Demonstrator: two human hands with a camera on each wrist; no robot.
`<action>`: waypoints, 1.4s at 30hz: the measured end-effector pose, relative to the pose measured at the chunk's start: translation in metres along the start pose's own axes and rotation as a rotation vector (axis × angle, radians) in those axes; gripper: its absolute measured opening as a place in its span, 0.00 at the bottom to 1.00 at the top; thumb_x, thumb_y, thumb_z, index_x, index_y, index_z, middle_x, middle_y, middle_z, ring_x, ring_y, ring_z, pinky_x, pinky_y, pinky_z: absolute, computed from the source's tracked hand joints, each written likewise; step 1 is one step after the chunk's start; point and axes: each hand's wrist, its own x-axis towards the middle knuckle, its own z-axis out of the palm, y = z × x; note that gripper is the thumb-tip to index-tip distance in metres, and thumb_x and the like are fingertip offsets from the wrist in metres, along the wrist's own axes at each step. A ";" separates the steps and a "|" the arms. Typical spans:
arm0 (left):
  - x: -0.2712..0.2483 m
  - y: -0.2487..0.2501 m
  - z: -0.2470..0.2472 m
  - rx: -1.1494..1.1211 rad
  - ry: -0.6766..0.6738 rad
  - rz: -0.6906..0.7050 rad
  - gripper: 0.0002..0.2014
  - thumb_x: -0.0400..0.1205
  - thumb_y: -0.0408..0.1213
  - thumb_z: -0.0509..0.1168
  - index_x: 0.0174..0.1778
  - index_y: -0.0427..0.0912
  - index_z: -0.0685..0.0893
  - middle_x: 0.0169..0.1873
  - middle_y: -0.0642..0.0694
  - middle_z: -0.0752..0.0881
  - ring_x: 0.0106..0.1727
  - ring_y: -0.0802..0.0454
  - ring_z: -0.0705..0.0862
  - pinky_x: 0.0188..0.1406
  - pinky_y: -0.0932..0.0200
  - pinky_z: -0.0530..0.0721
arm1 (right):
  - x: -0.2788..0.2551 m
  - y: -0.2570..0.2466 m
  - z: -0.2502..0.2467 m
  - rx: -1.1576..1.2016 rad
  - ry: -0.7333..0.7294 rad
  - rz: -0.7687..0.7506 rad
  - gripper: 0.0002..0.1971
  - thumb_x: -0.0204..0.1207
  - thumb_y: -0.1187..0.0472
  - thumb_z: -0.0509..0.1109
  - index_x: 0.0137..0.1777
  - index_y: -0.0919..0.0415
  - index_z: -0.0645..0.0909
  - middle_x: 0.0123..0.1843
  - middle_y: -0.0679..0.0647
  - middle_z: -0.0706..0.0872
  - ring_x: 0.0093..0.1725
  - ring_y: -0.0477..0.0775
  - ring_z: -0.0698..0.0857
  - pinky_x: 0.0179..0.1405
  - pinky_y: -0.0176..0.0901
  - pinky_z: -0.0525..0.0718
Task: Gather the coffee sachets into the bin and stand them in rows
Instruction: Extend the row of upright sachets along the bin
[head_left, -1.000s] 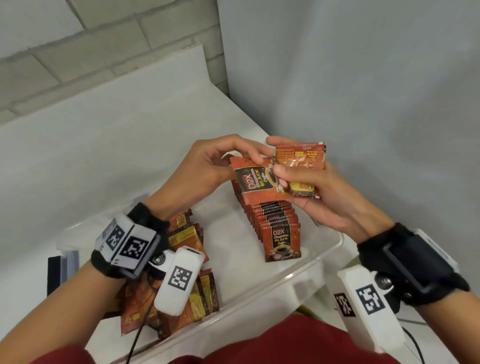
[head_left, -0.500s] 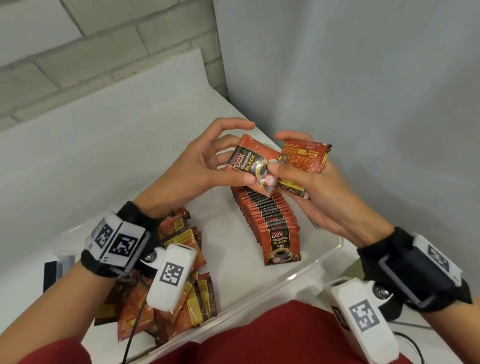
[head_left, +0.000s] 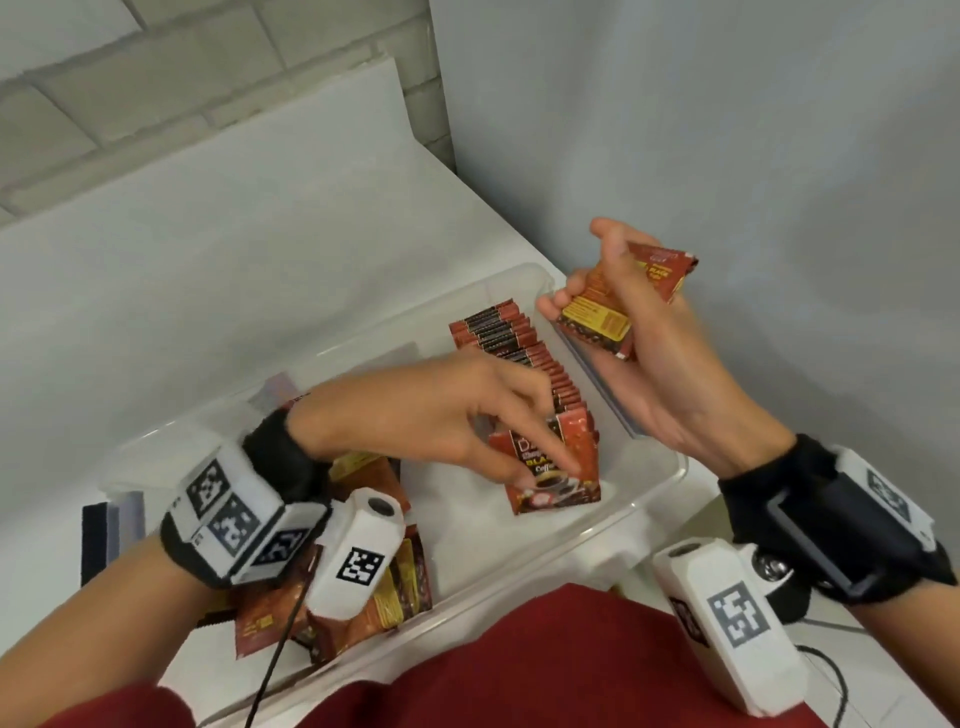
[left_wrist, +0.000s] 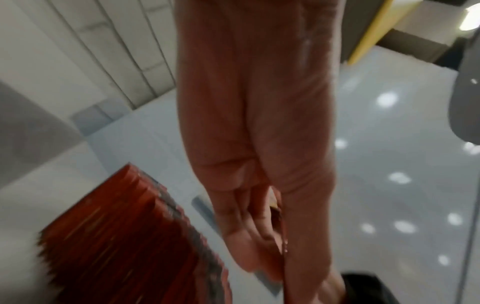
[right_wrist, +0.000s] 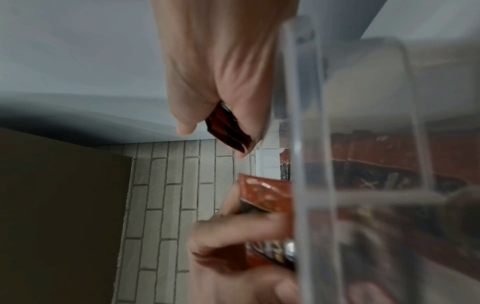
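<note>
Sachet (head_left: 553, 470) now down from mid-air, my left hand (head_left: 452, 410) pinching it onto the row's (head_left: 524, 358) front; right hand (head_left: 649, 358) grips spare sachets (head_left: 618, 306).

From the head view my left hand (head_left: 441, 410) covers the top of the front sachet (head_left: 553, 467), so I cannot read its whole label; my wrist cameras hide most of the loose pile (head_left: 363, 613); the left wrist view smears the row (left_wrist: 135, 242) into red blur; the bin wall (right_wrist: 311, 144) clouds the sachets behind it
</note>
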 end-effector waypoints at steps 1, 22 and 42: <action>0.004 -0.001 0.007 0.049 -0.042 0.025 0.17 0.77 0.36 0.74 0.62 0.45 0.88 0.42 0.49 0.76 0.44 0.52 0.76 0.46 0.53 0.77 | 0.000 0.000 0.001 -0.017 0.005 0.001 0.15 0.74 0.54 0.67 0.59 0.56 0.75 0.34 0.55 0.81 0.38 0.49 0.84 0.57 0.47 0.86; 0.020 0.003 0.044 1.104 0.041 0.098 0.16 0.77 0.32 0.57 0.48 0.49 0.89 0.43 0.50 0.56 0.46 0.52 0.58 0.42 0.59 0.50 | -0.005 0.000 0.005 -0.182 0.044 -0.023 0.13 0.82 0.58 0.64 0.65 0.58 0.73 0.38 0.58 0.79 0.44 0.53 0.82 0.61 0.53 0.85; 0.020 -0.009 0.052 0.783 0.167 0.172 0.15 0.79 0.51 0.67 0.58 0.50 0.85 0.44 0.50 0.61 0.47 0.56 0.53 0.43 0.60 0.54 | -0.009 -0.007 0.008 -0.103 0.042 0.101 0.26 0.69 0.46 0.67 0.66 0.57 0.73 0.62 0.71 0.84 0.60 0.62 0.87 0.47 0.56 0.89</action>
